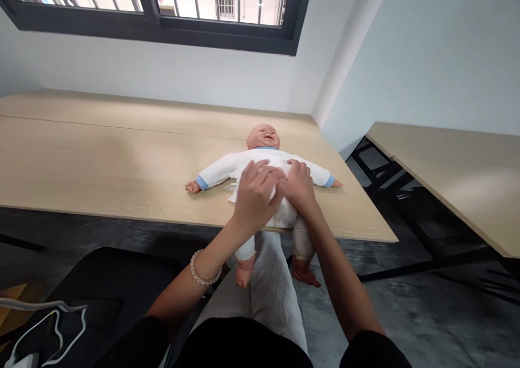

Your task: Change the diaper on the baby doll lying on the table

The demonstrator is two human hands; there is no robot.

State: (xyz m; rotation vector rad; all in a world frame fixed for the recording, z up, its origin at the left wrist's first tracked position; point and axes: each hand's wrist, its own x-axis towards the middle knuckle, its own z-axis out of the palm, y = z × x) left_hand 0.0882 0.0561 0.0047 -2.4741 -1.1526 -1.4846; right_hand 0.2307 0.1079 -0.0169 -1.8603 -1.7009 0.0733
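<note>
A baby doll (264, 137) lies on its back on the light wooden table (122, 168), arms spread, legs hanging over the front edge. It wears a white top (221, 169) with blue cuffs and collar. My left hand (257, 192) is on the doll's torso, fingers bent and slightly blurred, closed at the cloth. Beside it, almost touching, my right hand (298, 184) has its fingers curled on the top's front. The two thumbs are close together over the belly. My hands hide most of the torso, and the exact pinch is hard to see.
A black chair (134, 287) stands at the lower left, with white cables (57, 308) lying over it. Another wooden table (455, 168) on black metal legs is to the right, across a gap. Behind the doll are a white wall (162, 70) and a dark-framed window (223, 35).
</note>
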